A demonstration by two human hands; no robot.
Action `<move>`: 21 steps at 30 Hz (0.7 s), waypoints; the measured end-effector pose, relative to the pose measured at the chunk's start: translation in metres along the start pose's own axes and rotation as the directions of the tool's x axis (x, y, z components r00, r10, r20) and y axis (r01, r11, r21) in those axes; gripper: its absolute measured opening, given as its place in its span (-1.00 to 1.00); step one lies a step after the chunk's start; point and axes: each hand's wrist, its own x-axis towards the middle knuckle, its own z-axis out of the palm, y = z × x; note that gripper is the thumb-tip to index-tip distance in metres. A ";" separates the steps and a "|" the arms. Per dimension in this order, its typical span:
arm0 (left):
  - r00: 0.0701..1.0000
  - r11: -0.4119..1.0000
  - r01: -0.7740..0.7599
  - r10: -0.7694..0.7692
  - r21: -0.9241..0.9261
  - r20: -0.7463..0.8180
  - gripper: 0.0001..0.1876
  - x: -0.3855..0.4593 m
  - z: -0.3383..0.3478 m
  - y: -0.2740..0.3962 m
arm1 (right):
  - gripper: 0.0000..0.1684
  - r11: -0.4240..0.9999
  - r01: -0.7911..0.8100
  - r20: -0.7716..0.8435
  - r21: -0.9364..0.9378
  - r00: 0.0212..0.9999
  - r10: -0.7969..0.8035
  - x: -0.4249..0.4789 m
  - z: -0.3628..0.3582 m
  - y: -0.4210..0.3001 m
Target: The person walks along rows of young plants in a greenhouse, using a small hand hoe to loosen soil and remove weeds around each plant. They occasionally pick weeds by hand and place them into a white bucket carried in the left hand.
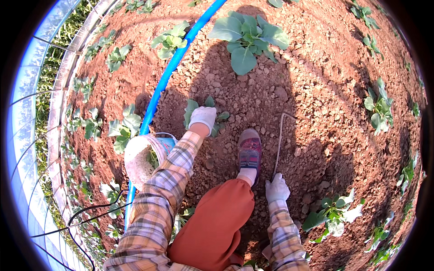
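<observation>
In a white glove, my left hand (203,118) is over a small leafy seedling (190,110) in the soil. Its fingers are curled down out of sight, so whether they grip a leaf or stem cannot be told. My right hand (278,189), also white-gloved, holds the lower end of a thin bent metal rod tool (279,145). The tool's shaft points away from me, and its far end bends right, close to the soil. A whitish bucket (142,162) lies tilted beside my left forearm, with some green leaves (153,158) inside.
A blue hose (169,69) runs along the left, past the bucket. A large broad-leaved plant (249,39) grows ahead; another (334,215) stands at lower right. My shoe (250,152) is on the cloddy soil between my hands. Plastic greenhouse sheeting (25,111) borders the far left.
</observation>
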 end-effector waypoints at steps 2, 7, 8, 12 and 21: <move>0.998 0.999 0.025 -0.026 0.021 0.065 -0.73 0.003 0.007 -0.011 | -0.50 1.000 0.002 0.005 0.002 1.000 -0.002 0.001 0.002 0.000; 0.974 0.989 0.093 -0.067 -0.114 0.218 -0.64 0.016 0.005 -0.017 | -0.50 1.000 0.003 0.012 0.012 1.000 -0.003 0.001 0.003 0.000; 0.967 0.993 0.072 -0.047 -0.093 0.251 -0.60 0.022 0.006 -0.020 | -0.50 1.000 0.005 0.014 0.014 1.000 -0.005 0.001 0.003 0.000; 0.922 0.971 0.192 -0.129 -0.141 0.365 -0.41 0.024 -0.018 0.006 | -0.49 1.000 -0.027 0.025 0.012 0.999 0.026 0.003 0.000 0.002; 0.892 0.915 0.386 -0.337 -0.119 0.302 -0.48 0.048 0.025 -0.002 | -0.49 1.000 -0.012 0.036 0.014 0.999 0.012 0.002 0.000 0.000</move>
